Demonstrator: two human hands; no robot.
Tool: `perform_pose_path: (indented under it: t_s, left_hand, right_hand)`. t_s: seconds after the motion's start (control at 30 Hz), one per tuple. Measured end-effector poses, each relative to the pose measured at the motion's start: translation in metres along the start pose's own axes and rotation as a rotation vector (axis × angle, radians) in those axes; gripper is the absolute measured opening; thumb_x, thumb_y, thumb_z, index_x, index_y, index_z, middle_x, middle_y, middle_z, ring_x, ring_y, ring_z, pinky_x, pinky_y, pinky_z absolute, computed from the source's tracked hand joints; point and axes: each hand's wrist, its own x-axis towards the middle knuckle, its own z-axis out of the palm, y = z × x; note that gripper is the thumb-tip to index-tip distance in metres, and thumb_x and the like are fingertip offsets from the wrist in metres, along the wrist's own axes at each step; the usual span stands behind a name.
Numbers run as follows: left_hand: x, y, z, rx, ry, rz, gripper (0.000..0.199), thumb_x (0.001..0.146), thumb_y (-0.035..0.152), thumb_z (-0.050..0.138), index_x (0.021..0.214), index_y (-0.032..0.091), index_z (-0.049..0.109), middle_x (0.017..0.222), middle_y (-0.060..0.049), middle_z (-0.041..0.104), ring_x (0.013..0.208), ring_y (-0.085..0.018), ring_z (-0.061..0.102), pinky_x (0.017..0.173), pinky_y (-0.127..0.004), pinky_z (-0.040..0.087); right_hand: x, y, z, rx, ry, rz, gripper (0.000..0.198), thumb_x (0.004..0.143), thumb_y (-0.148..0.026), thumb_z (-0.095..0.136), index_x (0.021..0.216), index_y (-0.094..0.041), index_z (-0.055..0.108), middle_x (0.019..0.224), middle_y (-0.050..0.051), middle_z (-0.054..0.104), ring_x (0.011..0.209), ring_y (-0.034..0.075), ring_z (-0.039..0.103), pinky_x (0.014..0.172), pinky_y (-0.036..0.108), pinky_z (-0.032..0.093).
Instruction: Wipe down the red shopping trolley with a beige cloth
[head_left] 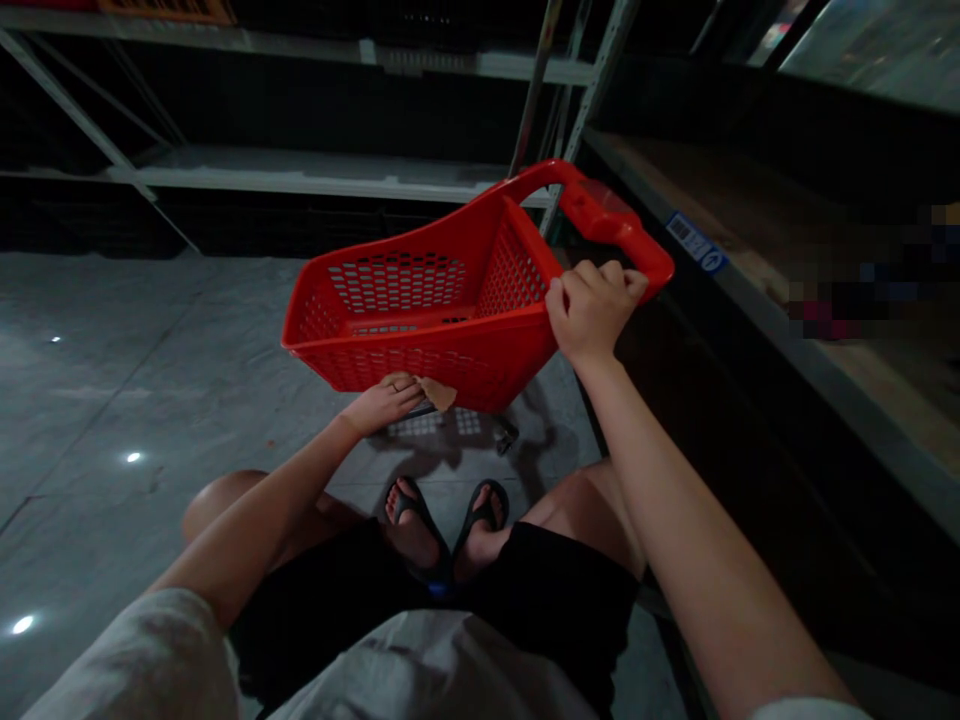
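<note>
In front of me stands a red plastic shopping cart with perforated walls and nothing visible in its basket. My right hand is wrapped over the cart's rim, close to where the handle joins it. Low against the near side wall, my left hand is closed on a crumpled light-brown piece of paper or cloth. That piece lies against the red plastic just right of the fingers. A caster wheel shows beneath the basket.
Behind the cart runs a white metal shelf rack. Along the right is a low wooden ledge with a blue label on its edge and blurred items on it. Both my feet, in dark sandals, are on the grey concrete floor.
</note>
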Motion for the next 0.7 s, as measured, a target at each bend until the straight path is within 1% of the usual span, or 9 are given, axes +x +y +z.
perform_pose_path:
  t_s: [0.1, 0.2, 0.27, 0.33, 0.37, 0.43, 0.57, 0.63, 0.7]
  left_hand:
    - [0.018, 0.005, -0.029, 0.048, 0.155, 0.009, 0.033, 0.100, 0.010, 0.049, 0.116, 0.021, 0.076, 0.126, -0.012, 0.074, 0.122, -0.025, 0.067, 0.103, -0.042, 0.057]
    - [0.055, 0.018, -0.059, 0.050, 0.370, -0.072, 0.034, 0.105, 0.017, 0.045, 0.121, 0.023, 0.073, 0.132, -0.011, 0.072, 0.130, -0.026, 0.062, 0.105, -0.043, 0.055]
    - [0.084, 0.030, -0.067, 0.027, 0.460, -0.138, 0.036, 0.106, 0.019, 0.042, 0.127, 0.025, 0.071, 0.135, -0.009, 0.070, 0.135, -0.025, 0.058, 0.111, -0.044, 0.051]
    - [0.106, 0.042, -0.060, -0.001, 0.499, -0.163, 0.036, 0.106, 0.018, 0.043, 0.129, 0.024, 0.070, 0.137, -0.010, 0.069, 0.137, -0.025, 0.057, 0.114, -0.044, 0.049]
    - [0.112, 0.048, -0.051, -0.016, 0.488, -0.143, 0.035, 0.105, 0.017, 0.045, 0.127, 0.022, 0.071, 0.136, -0.011, 0.069, 0.136, -0.025, 0.057, 0.114, -0.044, 0.050]
    - [0.113, 0.059, -0.023, -0.039, 0.386, -0.067, 0.032, 0.102, 0.012, 0.049, 0.122, 0.020, 0.072, 0.133, -0.013, 0.071, 0.134, -0.024, 0.060, 0.110, -0.042, 0.052]
    - [0.075, 0.072, 0.035, -0.020, -0.014, -0.002, 0.031, 0.097, 0.006, 0.051, 0.115, 0.018, 0.074, 0.124, -0.014, 0.074, 0.122, -0.025, 0.067, 0.099, -0.043, 0.056]
    - [0.055, 0.070, 0.047, -0.014, -0.095, 0.016, 0.028, 0.096, 0.006, 0.055, 0.110, 0.016, 0.076, 0.115, -0.014, 0.076, 0.110, -0.025, 0.071, 0.092, -0.042, 0.057]
    - [0.047, 0.064, 0.041, -0.019, -0.090, 0.025, 0.028, 0.096, 0.008, 0.055, 0.114, 0.016, 0.075, 0.115, -0.014, 0.076, 0.108, -0.024, 0.072, 0.090, -0.040, 0.058]
  right_hand:
    - [0.001, 0.000, -0.002, 0.015, -0.023, 0.007, 0.048, 0.106, -0.035, 0.027, 0.109, -0.026, 0.074, 0.102, 0.013, 0.073, 0.105, 0.035, 0.056, 0.092, 0.052, 0.032]
    - [0.001, 0.002, -0.004, 0.079, -0.031, 0.016, 0.052, 0.106, -0.033, 0.023, 0.109, -0.025, 0.074, 0.102, 0.013, 0.074, 0.106, 0.035, 0.056, 0.093, 0.053, 0.030]
    - [0.001, 0.003, -0.006, 0.105, -0.048, 0.011, 0.052, 0.107, -0.033, 0.022, 0.107, -0.025, 0.074, 0.102, 0.013, 0.074, 0.106, 0.034, 0.056, 0.093, 0.053, 0.030]
    - [0.000, 0.004, -0.008, 0.120, -0.060, 0.004, 0.052, 0.107, -0.034, 0.022, 0.100, -0.026, 0.073, 0.102, 0.011, 0.075, 0.106, 0.032, 0.057, 0.094, 0.052, 0.030]
    - [-0.001, 0.004, -0.009, 0.124, -0.062, 0.000, 0.052, 0.107, -0.034, 0.022, 0.097, -0.026, 0.072, 0.102, 0.010, 0.075, 0.106, 0.032, 0.057, 0.095, 0.052, 0.030]
    - [-0.002, 0.005, -0.010, 0.125, -0.057, -0.018, 0.051, 0.107, -0.034, 0.022, 0.094, -0.026, 0.071, 0.102, 0.010, 0.075, 0.105, 0.031, 0.057, 0.096, 0.052, 0.031]
    - [-0.004, 0.004, -0.009, 0.122, -0.021, -0.071, 0.049, 0.108, -0.036, 0.023, 0.104, -0.026, 0.071, 0.100, 0.011, 0.073, 0.104, 0.034, 0.057, 0.094, 0.054, 0.033]
    - [-0.004, 0.004, -0.009, 0.137, -0.023, -0.072, 0.048, 0.108, -0.038, 0.024, 0.108, -0.026, 0.071, 0.101, 0.011, 0.073, 0.106, 0.035, 0.057, 0.095, 0.054, 0.033]
    - [-0.003, 0.003, -0.010, 0.165, -0.047, -0.061, 0.048, 0.108, -0.038, 0.025, 0.110, -0.026, 0.071, 0.103, 0.011, 0.073, 0.110, 0.035, 0.057, 0.097, 0.054, 0.032]
